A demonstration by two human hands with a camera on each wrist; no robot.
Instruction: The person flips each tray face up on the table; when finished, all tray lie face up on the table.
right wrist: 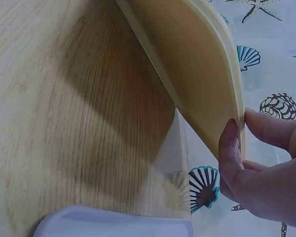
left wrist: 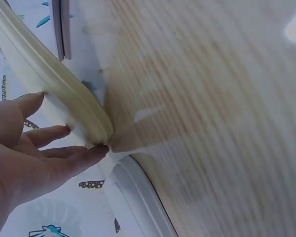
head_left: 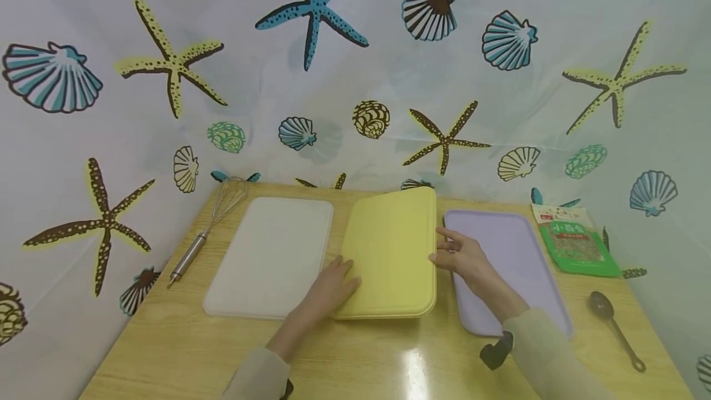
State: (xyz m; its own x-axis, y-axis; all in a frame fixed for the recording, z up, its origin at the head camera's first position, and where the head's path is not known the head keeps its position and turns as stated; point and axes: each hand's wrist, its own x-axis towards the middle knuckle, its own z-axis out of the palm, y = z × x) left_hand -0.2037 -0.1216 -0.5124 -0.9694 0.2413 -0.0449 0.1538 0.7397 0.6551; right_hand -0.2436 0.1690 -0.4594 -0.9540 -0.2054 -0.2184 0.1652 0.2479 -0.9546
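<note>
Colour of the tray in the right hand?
The tray is plain yellow; it shows best in the head view.

We cannot name the room, only a screened-off, kitchen-like work corner: starfish-and-shell cloth (head_left: 378, 66) hangs behind and beside a wooden table (head_left: 355, 350) bearing a whisk (head_left: 204, 235) and spoon (head_left: 604, 308).

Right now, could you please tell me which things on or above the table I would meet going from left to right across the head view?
Whisk, white tray, yellow tray, lavender tray, green packet, dark spoon.
</note>
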